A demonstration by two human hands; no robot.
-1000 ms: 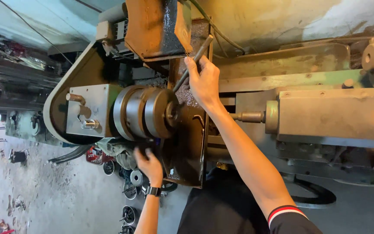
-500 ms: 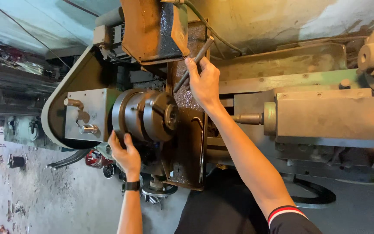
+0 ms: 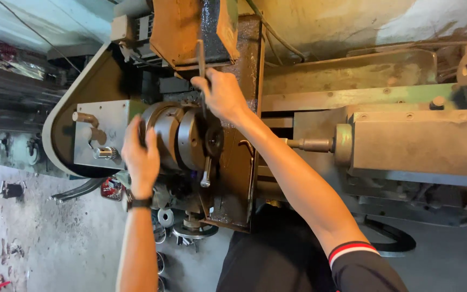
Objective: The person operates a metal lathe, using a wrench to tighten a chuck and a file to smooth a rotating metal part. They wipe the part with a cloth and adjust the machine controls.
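The round steel lathe chuck [image 3: 182,138] sits at the headstock end of the lathe bed [image 3: 352,97]. The left hand [image 3: 142,157] lies spread open against its rim; the right hand [image 3: 221,96] is closed around the chuck key [image 3: 203,113] standing across its face, opposite the tailstock [image 3: 414,143]

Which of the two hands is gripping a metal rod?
The right hand, the upper one: it grips the thin metal rod by the chuck's face. The left hand lies flat on the round chuck.

A grey boxy metal tailstock [image 3: 417,143] sits at right; round metal discs [image 3: 164,217] lie on the concrete floor [image 3: 44,238] at left.
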